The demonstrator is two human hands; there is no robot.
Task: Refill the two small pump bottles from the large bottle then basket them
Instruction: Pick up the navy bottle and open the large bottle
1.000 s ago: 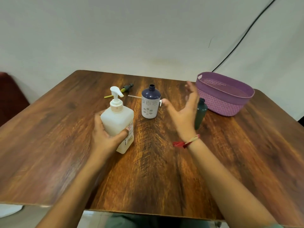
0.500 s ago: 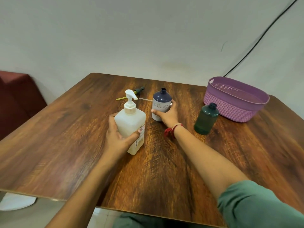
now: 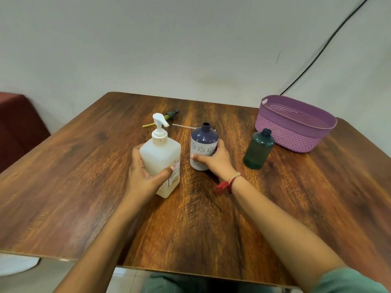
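The big bottle stands on the table, my left hand wrapped round it, my right hand wrapped round the open blue bottle just beside it, and I think I could spill some if I miss that small neck.

Homelike room: wooden table, plain wall, basket.

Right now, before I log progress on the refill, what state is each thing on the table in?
Large white bottle: upright, pump fitted, gripped by the left hand.
Navy bottle: upright, neck open, held by the right hand.
Green bottle: upright, neck open, standing free.
Purple basket: upright, no bottle in it.
Green pump: off any bottle, lying on the table.
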